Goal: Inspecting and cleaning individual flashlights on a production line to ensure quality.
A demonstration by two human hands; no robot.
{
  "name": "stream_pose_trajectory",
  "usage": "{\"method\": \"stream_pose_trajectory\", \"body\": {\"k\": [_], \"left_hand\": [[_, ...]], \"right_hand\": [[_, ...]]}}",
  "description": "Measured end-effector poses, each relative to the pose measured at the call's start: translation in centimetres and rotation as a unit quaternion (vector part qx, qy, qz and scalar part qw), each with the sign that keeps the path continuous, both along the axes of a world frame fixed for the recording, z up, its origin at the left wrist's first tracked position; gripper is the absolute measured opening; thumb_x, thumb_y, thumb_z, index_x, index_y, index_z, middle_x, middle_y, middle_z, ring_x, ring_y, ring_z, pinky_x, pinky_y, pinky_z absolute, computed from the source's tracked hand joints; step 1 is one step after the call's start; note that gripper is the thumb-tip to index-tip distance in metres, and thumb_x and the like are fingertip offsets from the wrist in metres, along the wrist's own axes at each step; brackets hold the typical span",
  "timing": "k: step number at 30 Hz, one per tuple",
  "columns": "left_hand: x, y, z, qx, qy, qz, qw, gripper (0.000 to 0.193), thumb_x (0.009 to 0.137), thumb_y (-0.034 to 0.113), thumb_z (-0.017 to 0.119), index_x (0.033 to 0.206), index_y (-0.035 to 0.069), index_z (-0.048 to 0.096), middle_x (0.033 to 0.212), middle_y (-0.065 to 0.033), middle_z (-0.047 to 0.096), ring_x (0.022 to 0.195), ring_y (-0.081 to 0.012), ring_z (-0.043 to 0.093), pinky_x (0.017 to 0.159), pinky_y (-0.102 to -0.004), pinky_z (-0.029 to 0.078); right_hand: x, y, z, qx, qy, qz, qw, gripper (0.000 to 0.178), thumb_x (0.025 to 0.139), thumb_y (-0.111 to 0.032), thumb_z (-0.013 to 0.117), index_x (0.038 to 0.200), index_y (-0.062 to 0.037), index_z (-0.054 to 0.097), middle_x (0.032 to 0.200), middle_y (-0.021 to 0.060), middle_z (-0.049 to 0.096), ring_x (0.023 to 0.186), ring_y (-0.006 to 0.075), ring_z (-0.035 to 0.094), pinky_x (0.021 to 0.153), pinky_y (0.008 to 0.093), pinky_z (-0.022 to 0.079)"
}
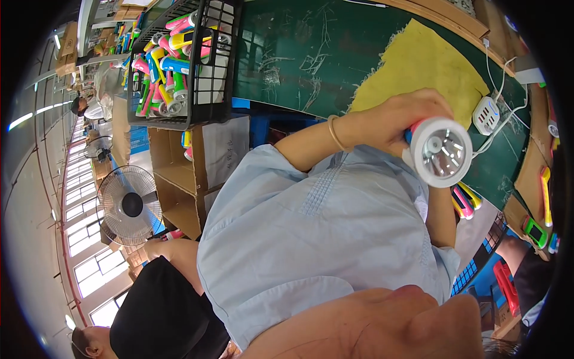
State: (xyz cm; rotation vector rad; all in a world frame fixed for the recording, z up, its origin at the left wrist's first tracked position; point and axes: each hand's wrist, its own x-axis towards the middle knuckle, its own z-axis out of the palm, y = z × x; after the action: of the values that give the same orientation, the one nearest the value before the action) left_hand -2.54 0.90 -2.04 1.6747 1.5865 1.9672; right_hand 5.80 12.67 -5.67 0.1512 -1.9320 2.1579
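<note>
My left hand (412,116), with a beige bangle (336,133) on its wrist, is closed around a flashlight (443,152). Its wide white head and shiny reflector face up toward me, and a little red and blue shows behind the rim. My right forearm (440,218) rises behind the flashlight head, which hides most of that hand, so its fingers cannot be made out. Beyond my hands a yellow cloth (421,66) with frayed edges lies on the green tabletop (287,36). A white charging hub (485,115) with cables sits just right of the flashlight.
At the left, a black basket (209,90) holds several colourful flashlights (173,64). Below it are an open cardboard box (179,173) and a standing fan (131,203). More flashlights (466,200) lie right of my body. Another person in black (164,311) is at lower left.
</note>
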Motion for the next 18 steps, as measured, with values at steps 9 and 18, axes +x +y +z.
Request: {"method": "stream_pose_trajectory", "body": {"k": [9,18], "left_hand": [[1.5,-2.5,-1.2,-0.128,-0.049,0.097,0.986,0.053,0.06,0.017,0.076,0.105,0.007,0.05,0.098,-0.0111,0.055,0.087,-0.0289,0.056,0.076,-0.0346,0.045],[1.7,-1.3,0.3,-0.173,-0.288,0.213,0.918,0.05,0.071,0.021,0.068,0.106,-0.001,0.039,0.084,-0.009,0.053,0.076,-0.0157,0.054,0.066,-0.0281,0.045]], "right_hand": [[-0.8,2.9,0.1,0.223,-0.018,-0.026,0.974,0.024,0.081,-0.009,0.051,0.104,-0.0026,0.053,0.08,0.0048,0.043,0.075,0.013,0.043,0.063,0.0206,0.035],[0.9,3.3,0.3,0.078,-0.203,-0.02,0.976,0.021,0.089,-0.018,0.046,0.084,0.0004,0.053,0.069,-0.0007,0.05,0.064,0.0062,0.042,0.06,0.0193,0.033]]}}
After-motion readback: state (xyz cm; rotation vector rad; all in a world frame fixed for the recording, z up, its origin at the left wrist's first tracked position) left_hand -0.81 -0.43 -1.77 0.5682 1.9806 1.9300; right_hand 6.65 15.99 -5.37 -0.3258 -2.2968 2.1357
